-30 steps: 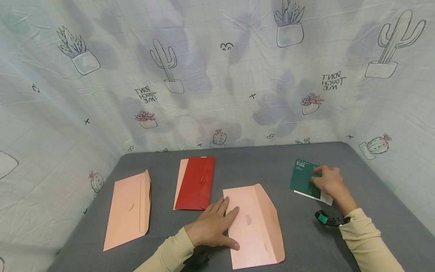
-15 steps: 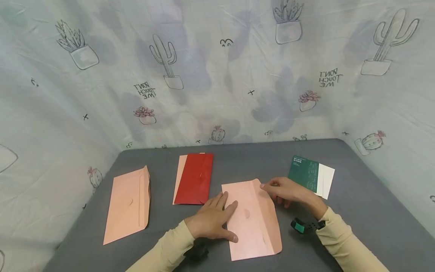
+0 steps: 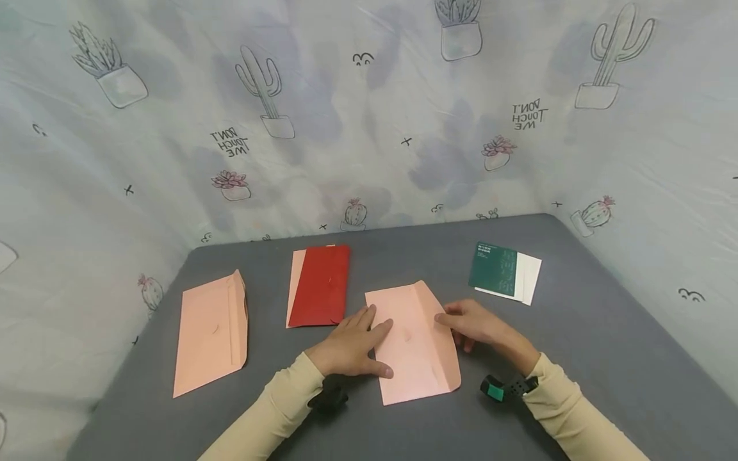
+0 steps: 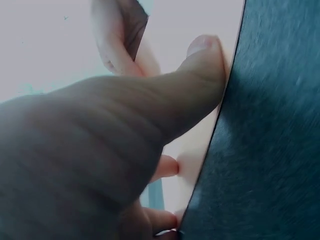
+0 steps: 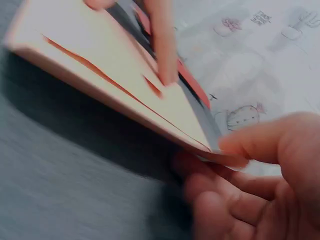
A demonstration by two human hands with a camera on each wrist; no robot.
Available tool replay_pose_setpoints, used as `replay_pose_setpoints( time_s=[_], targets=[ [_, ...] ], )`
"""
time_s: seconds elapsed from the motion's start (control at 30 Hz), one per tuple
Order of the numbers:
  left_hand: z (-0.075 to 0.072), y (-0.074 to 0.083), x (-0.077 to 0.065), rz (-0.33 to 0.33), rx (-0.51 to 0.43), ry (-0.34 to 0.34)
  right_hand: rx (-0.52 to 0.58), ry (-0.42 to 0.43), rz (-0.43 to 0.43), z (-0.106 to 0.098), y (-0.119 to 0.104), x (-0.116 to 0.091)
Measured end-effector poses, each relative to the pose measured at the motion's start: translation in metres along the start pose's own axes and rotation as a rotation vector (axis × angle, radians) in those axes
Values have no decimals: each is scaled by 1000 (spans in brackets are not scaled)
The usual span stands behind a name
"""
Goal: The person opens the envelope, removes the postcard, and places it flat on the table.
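A pink paper envelope (image 3: 403,349) lies on the grey table, its pointed flap (image 3: 436,336) unfolded to the right. My left hand (image 3: 350,346) rests on the envelope's left edge, fingers spread and thumb apart; in the left wrist view the thumb (image 4: 200,65) lies along that edge. At the flap's upper right edge, my right hand (image 3: 475,323) pinches the paper. The right wrist view has the thumb (image 5: 260,145) above the flap and the other fingers below, with the flap edge raised off the table. The envelope's slit (image 5: 100,72) shows there too.
Behind my left hand lies a red envelope (image 3: 319,288) over a pink one (image 3: 294,288). Another pink envelope (image 3: 204,333) is at the left. A green card (image 3: 492,269) with white paper (image 3: 527,278) under it lies at the back right. Patterned cloth (image 3: 369,128) hangs behind the table.
My right hand has left the green card and come left to the envelope flap, which it now pinches. The left hand stays on the envelope. The head view has shifted somewhat.
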State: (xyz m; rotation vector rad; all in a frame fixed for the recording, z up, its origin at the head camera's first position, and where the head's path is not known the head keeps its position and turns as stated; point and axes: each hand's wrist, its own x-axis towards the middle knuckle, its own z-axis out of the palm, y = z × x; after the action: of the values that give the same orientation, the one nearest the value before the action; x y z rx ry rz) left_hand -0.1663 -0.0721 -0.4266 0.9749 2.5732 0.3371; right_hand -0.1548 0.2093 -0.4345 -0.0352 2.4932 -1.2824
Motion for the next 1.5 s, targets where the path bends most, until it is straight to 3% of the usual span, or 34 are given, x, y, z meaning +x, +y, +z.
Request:
replay_pose_setpoints(
  time_s=[0.2,0.33,0.43,0.53,0.6,0.67,0.83,1.07,1.33,1.5],
  targets=[
    [6,-6,-7,-6,-117,94,45,175,-18,17,-1,2],
    [17,-9,-21,-16,-224,213,114,250,-40,24,1,5],
    [24,-9,-29,-58,-424,325,178,270,-52,25,1,6],
    [26,-6,-33,-93,-710,418,249,288,-65,26,0,4],
    [26,-6,-36,-114,-879,429,291,288,-82,27,-1,2],
    [28,-4,-39,-131,-967,402,328,293,-83,29,-3,-1],
    [32,0,-47,-166,-1002,307,378,325,-67,34,-6,-11],
    [36,8,-55,-152,-1027,279,387,319,-68,38,-6,-23],
    [38,10,-60,-158,-977,408,461,249,-147,43,-4,-31],
    [32,0,-61,-211,-1034,498,518,240,-152,42,-3,-31]
  ],
)
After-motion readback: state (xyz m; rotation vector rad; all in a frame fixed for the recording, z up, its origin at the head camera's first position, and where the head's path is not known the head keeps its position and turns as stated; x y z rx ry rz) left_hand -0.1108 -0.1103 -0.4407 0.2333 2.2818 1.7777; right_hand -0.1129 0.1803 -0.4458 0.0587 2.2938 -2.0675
